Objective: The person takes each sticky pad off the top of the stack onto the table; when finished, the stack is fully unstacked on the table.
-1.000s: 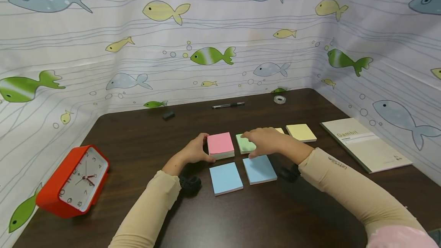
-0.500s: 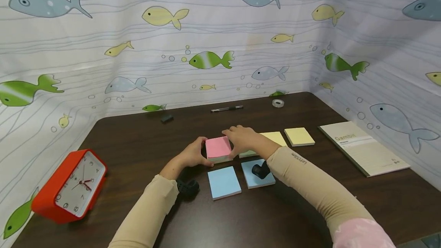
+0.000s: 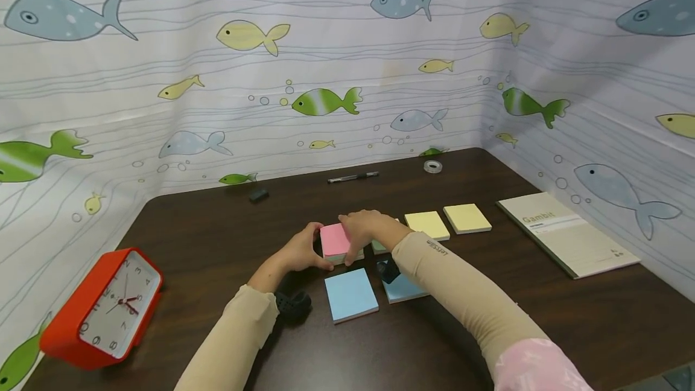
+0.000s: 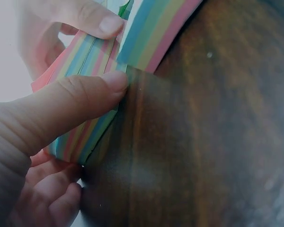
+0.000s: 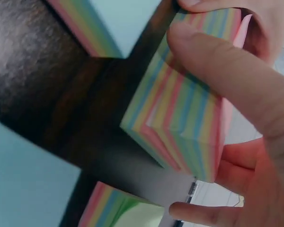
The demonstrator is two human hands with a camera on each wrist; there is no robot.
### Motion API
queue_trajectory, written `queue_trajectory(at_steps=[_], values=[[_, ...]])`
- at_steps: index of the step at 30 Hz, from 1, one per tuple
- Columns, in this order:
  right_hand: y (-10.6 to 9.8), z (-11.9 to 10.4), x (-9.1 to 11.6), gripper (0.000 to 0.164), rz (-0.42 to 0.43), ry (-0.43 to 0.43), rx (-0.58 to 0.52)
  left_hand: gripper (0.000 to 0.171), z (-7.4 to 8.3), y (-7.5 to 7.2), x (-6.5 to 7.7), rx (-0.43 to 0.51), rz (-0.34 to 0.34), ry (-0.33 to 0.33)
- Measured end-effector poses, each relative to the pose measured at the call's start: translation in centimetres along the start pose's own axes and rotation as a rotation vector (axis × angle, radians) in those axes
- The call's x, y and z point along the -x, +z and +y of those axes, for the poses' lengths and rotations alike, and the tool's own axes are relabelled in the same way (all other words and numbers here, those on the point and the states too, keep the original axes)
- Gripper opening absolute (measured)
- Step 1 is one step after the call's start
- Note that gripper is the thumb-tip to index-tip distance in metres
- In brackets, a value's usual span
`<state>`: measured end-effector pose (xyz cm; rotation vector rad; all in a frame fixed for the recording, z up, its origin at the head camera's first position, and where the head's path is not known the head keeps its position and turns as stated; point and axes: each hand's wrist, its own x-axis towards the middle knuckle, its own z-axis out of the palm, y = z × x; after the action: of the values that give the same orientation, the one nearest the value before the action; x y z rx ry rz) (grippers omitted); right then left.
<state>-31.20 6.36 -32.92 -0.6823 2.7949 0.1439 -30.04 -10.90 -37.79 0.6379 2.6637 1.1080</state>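
A pink-topped stack of sticky notes (image 3: 333,240) stands on the dark table in the head view, its sides striped in several colours. My left hand (image 3: 295,251) grips its left side, thumb on the near face. My right hand (image 3: 362,231) holds its right part, thumb on the near face too. In the right wrist view, the striped sides of the stack (image 5: 194,113) show slight gaps between layers. A blue pad (image 3: 352,295) lies just in front. Another blue pad (image 3: 404,289) and a green pad (image 3: 378,247) are partly hidden by my right arm.
Two yellow pads (image 3: 427,225) lie to the right, with a notebook (image 3: 567,234) beyond them. A red alarm clock (image 3: 103,309) stands at the left. Along the back are a small black block (image 3: 259,195), a pen (image 3: 353,178) and a tape roll (image 3: 432,166).
My right hand has moved left from above the green pad onto the pink-topped stack. My left hand has stayed at the stack's left side. The head view has shifted slightly.
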Motion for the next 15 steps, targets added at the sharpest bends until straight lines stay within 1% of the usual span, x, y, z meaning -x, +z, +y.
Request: queue_trajectory(at_steps=[2, 5, 9, 15], values=[[0.12, -0.03, -0.10, 0.093, 0.002, -0.004, 0.000, 0.088, -0.11, 0.06, 0.01, 0.006, 0.003, -0.002], [0.16, 0.11, -0.05, 0.084, 0.017, -0.005, 0.033, 0.089, -0.19, 0.13, -0.04, 0.011, 0.002, -0.003], [0.05, 0.41, 0.22, 0.086, 0.054, 0.007, 0.068, 0.090, -0.18, 0.17, -0.09, 0.021, -0.003, -0.008], [-0.09, 0.65, 0.73, 0.086, 0.105, 0.000, 0.054, 0.091, -0.20, 0.06, -0.09, 0.017, -0.007, -0.007]])
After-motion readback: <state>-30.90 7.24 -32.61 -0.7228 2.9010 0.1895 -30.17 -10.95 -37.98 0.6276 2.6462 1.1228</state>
